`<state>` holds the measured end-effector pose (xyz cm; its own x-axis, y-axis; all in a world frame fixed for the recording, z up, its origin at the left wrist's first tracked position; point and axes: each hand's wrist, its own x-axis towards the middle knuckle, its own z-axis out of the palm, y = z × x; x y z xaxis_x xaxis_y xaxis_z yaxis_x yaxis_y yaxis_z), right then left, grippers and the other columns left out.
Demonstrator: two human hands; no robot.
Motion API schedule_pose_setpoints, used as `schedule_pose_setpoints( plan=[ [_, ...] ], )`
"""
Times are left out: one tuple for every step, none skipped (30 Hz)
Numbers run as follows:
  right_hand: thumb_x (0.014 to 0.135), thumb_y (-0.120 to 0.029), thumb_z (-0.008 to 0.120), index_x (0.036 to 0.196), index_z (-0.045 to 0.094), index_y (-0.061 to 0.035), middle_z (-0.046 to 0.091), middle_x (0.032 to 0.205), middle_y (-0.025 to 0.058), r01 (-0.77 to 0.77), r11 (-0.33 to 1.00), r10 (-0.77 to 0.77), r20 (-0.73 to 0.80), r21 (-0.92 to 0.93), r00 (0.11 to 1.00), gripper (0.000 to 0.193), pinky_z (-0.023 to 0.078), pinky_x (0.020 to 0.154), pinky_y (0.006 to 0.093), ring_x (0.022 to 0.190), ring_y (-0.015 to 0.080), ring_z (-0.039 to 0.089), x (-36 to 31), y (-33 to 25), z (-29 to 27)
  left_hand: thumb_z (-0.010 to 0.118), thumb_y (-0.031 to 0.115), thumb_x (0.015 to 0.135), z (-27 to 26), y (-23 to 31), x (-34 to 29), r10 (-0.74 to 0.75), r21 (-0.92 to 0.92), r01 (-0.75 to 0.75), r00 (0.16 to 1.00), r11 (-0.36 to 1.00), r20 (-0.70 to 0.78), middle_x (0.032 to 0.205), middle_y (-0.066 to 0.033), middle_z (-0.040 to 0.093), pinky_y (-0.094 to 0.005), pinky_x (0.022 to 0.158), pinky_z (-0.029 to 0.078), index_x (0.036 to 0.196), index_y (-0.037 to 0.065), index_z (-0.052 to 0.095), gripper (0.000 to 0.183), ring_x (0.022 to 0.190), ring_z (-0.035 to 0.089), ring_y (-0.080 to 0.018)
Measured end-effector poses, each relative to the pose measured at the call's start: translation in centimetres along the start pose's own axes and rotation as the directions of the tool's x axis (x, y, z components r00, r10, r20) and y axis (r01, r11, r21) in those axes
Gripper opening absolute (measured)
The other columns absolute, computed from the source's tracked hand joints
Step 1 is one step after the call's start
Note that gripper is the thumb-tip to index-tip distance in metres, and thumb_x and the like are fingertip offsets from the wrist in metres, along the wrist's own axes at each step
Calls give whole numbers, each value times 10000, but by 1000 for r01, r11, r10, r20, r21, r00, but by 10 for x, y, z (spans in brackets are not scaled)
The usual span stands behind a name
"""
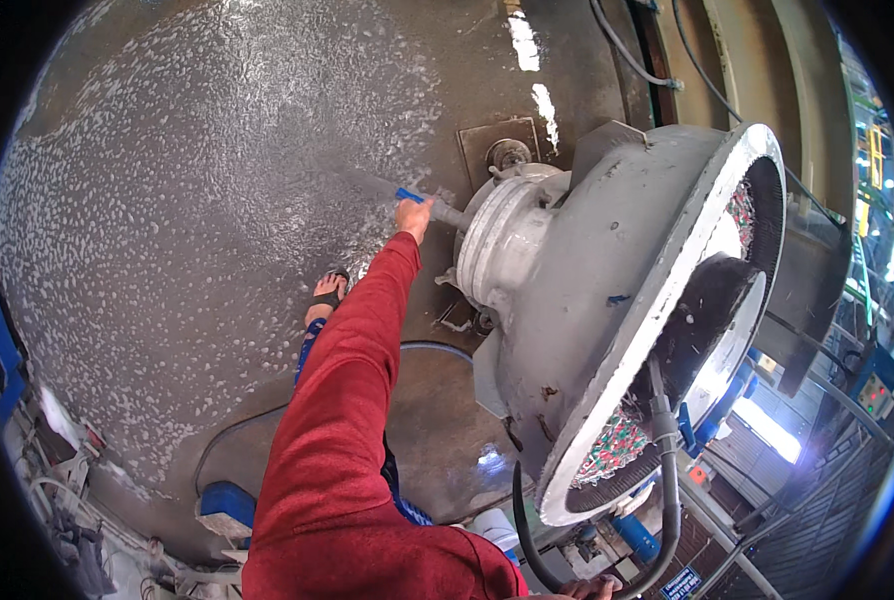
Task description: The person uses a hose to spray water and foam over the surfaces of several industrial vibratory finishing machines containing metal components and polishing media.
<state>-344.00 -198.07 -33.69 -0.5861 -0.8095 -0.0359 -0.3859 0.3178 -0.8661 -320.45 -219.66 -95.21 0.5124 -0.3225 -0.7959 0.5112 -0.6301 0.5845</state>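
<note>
My left arm, in a red sleeve, reaches out to a grey pipe (450, 214) at the base of a large grey bowl-shaped machine (607, 250). There my left hand (414, 217) is closed round a blue valve handle (406, 194). From the pipe's end, water sprays leftward over the floor. At the bottom edge my right hand (591, 589), only partly in view, is closed on a dark hose (669, 520). That hose rises to a grey pipe fitting (659, 405) in the bowl's mouth. Inside the bowl lie many small red, green and whitish pieces (615, 450).
White foam (167, 210) and water cover the wet floor at the left. My sandalled foot (329, 290) stands near the spray. A thin hose (232, 424) crosses the floor beside a blue box-shaped object (227, 503). A control box with lit buttons (875, 392) stands far right.
</note>
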Motion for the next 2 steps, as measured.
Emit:
schedule_pose_setpoints(
  plan=[
    [867, -158, 468, 865, 502, -64, 328, 436, 14, -42, 999, 41, 9, 6, 999, 100, 255, 263, 242, 295, 108, 253, 4, -3, 3, 655, 357, 716, 0, -14, 11, 50, 7, -50, 998, 999, -22, 840, -207, 629, -417, 722, 460, 805, -49, 613, 418, 787, 621, -316],
    [867, -158, 468, 865, 502, -64, 328, 436, 14, -48, 999, 48, -1, 2, 999, 100, 255, 263, 242, 295, 108, 253, 5, -1, 7, 672, 346, 702, 2, -13, 11, -52, -31, 54, 997, 998, 58, 965, -243, 598, -393, 789, 443, 903, -38, 611, 438, 907, 601, -297]
  ],
)
